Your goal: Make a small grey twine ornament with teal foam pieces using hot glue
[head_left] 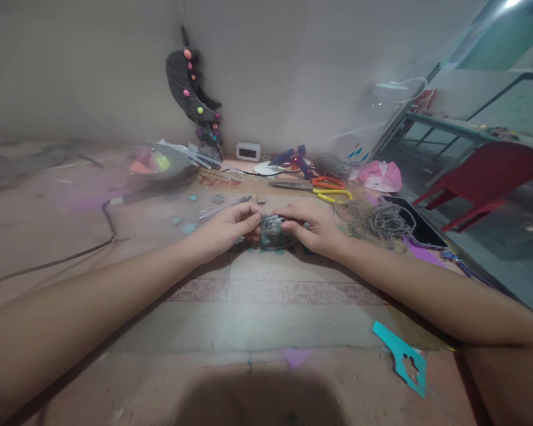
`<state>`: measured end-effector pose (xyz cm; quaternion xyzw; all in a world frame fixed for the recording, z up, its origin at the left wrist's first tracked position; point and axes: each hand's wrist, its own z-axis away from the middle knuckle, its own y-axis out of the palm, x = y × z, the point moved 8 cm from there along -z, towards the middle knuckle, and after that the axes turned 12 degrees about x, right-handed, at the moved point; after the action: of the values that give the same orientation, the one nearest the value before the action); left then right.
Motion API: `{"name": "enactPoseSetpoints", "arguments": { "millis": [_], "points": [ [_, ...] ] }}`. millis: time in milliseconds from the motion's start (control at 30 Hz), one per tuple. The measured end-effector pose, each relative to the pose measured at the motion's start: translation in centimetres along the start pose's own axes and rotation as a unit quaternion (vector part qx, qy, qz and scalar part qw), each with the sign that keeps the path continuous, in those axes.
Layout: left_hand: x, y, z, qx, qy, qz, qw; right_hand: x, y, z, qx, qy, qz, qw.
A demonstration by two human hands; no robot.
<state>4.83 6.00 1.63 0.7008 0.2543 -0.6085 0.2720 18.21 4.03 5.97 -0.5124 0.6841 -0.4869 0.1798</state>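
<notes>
Both my hands meet on a small grey and teal craft piece (pixel 272 231) that rests on the floor mat (pixel 270 307). My left hand (pixel 224 228) pinches its left side with curled fingers. My right hand (pixel 317 228) grips its right side, fingers closed over it. Grey twine (pixel 377 222) lies in a loose heap just right of my right hand. What the piece is made of I cannot make out.
Scissors with orange and yellow handles (pixel 324 188), a blue glue gun (pixel 293 158), a twine spool (pixel 331 165), a white clock (pixel 247 151) and a bowl of scraps (pixel 160 165) lie beyond. A teal cutout (pixel 402 358) is near right. A red chair (pixel 484 177) stands right.
</notes>
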Motion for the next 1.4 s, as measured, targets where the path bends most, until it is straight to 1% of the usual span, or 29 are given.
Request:
{"name": "enactPoseSetpoints", "arguments": {
  "millis": [200,300,433,500,633,700,833,900,1100,1300,1400],
  "points": [
    [0.2,0.0,0.0,0.002,-0.009,0.001,1.000,-0.1,-0.2,0.1,-0.011,0.006,0.000,1.000],
    [0.2,-0.1,0.0,-0.002,-0.011,0.003,1.000,-0.7,-0.4,0.3,-0.032,0.049,-0.007,0.998],
    [0.4,-0.7,0.1,-0.041,-0.024,-0.015,0.999,-1.9,-0.7,0.9,-0.064,0.117,-0.040,0.990],
    [0.4,-1.0,0.1,-0.055,-0.030,-0.031,0.998,-2.5,-0.6,1.1,-0.066,0.145,-0.067,0.985],
    [0.2,-0.9,0.1,-0.053,-0.045,-0.046,0.997,-3.1,-0.4,1.1,-0.057,0.188,-0.102,0.975],
    [0.1,-0.8,0.1,-0.054,-0.049,-0.048,0.996,-2.9,-0.3,0.9,-0.043,0.191,-0.104,0.975],
    [0.1,-0.8,0.1,-0.056,-0.050,-0.044,0.996,-2.1,0.1,0.4,-0.013,0.167,-0.126,0.978],
    [0.2,-0.8,0.0,-0.055,-0.047,-0.041,0.997,-2.1,0.4,0.4,-0.004,0.168,-0.141,0.976],
    [0.6,-1.0,-0.1,-0.051,-0.044,-0.051,0.996,-2.8,1.0,0.7,0.002,0.180,-0.165,0.970],
    [0.7,-0.7,-0.2,-0.037,-0.043,-0.039,0.998,-2.8,1.1,0.6,0.010,0.195,-0.178,0.965],
    [0.9,-0.8,-0.2,-0.032,-0.040,-0.050,0.997,-2.9,0.6,0.6,-0.012,0.213,-0.157,0.964]
  ]
}}
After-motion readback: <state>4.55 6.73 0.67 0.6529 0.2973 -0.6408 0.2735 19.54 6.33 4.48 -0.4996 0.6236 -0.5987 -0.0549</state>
